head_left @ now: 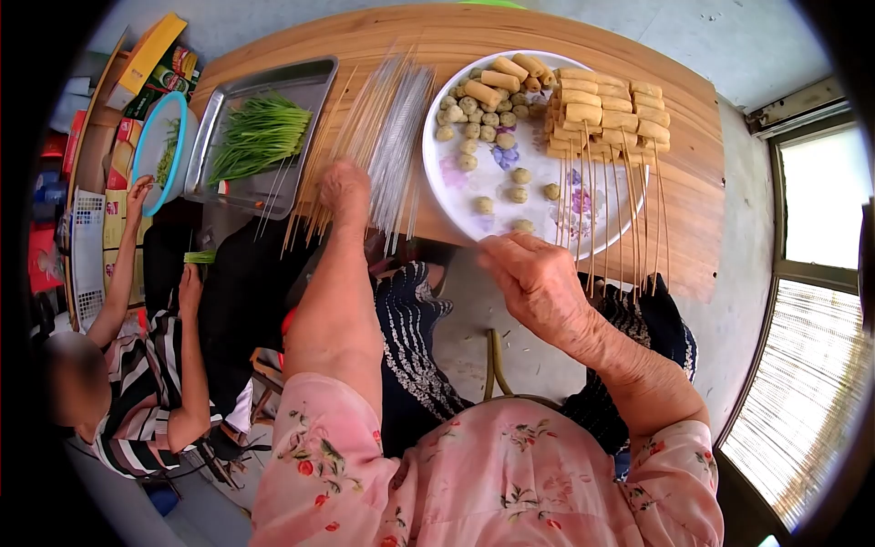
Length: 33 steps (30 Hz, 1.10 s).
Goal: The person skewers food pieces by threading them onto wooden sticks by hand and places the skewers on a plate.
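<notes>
My left hand (346, 191) is over the bamboo skewers (319, 150), its fingers curled round some of them. A bundle of pale, shiny skewers (401, 137) lies just to its right. At the near rim of the white floral plate (437, 187), my right hand (538, 283) has its fingers pressed together; what they hold is hidden. Close above its fingertips is a greenish ball (522, 226). More balls (474, 118) and a few short rolls (499, 80) sit on the plate. Skewered rolls (606, 114) are stacked at the right, sticks pointing toward me.
A metal tray (314, 87) with green stalks (260, 132) stands on the wooden table (693, 182) at the left. Beyond it, a person in a striped top (137, 401) holds a blue-rimmed basin (185, 137) and a small green bundle (200, 257). Boxes (118, 169) fill a shelf.
</notes>
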Each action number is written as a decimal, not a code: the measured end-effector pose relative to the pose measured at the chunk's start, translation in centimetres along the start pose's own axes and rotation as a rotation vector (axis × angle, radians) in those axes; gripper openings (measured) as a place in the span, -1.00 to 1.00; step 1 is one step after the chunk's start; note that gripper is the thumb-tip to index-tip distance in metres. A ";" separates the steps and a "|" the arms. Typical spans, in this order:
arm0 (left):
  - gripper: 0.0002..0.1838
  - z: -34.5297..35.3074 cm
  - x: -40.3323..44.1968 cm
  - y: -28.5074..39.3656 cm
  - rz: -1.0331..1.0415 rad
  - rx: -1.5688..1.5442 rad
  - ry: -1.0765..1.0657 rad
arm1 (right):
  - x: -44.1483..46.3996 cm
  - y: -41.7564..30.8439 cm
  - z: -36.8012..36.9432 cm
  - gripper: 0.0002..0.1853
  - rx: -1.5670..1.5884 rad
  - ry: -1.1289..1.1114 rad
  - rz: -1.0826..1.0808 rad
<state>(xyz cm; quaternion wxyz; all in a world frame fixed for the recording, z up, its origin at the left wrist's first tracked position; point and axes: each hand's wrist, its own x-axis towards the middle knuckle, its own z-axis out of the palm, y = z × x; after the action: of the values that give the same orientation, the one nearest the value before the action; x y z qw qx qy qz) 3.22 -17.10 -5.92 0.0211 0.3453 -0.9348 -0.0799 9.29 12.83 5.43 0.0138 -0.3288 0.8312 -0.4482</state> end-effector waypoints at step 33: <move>-0.76 -0.3 -0.5 0.7 0.035 0.003 -0.002 | 1.0 0.7 0.7 -0.90 -0.012 -0.080 0.024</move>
<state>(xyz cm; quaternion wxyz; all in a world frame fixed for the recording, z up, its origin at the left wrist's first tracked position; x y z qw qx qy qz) 3.15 -16.29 -5.50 0.0209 0.3289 -0.9409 -0.0786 8.37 11.99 4.79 0.0504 -0.3365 0.8364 -0.4297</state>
